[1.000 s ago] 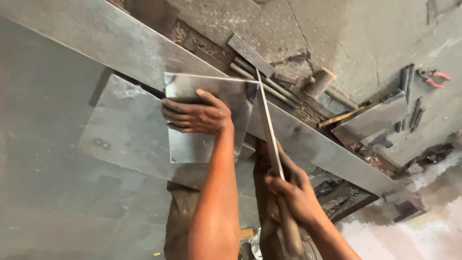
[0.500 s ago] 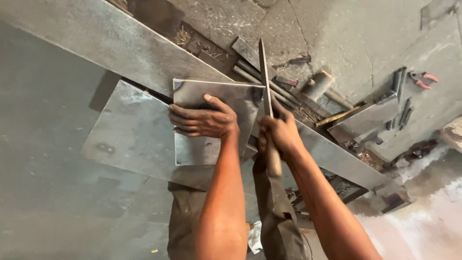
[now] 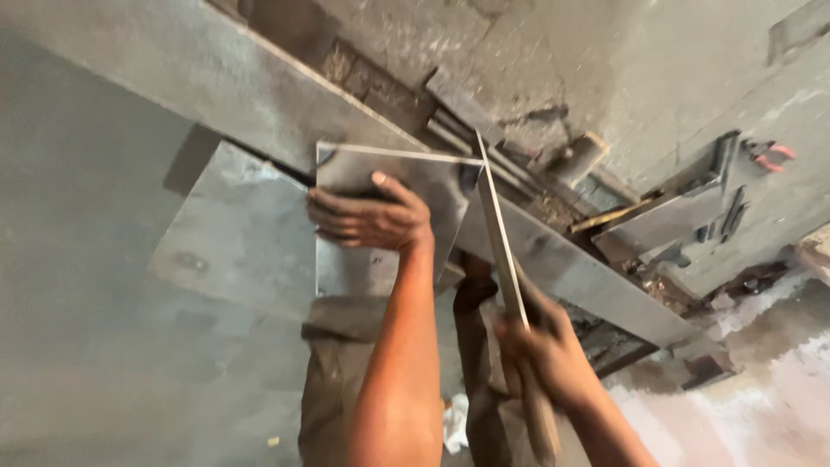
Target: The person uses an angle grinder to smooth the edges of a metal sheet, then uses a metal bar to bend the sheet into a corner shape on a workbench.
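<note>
I saw left hand (image 3: 370, 216) flat, fingers spread, pressing small steel sheet (image 3: 380, 186) onto bigger plate (image 3: 238, 229) at centre. Right hand (image 3: 540, 355) lower, fist wrapped tight around handle of long file (image 3: 497, 229), blade angled up beside sheet edge.

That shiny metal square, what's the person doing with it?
The person presses the left hand flat on a square metal sheet lying on a bigger steel plate on a workbench. The right hand grips the handle of a long flat metal blade, held on edge along the sheet's right side. Loose metal scraps and red-handled pliers lie farther back.
</note>
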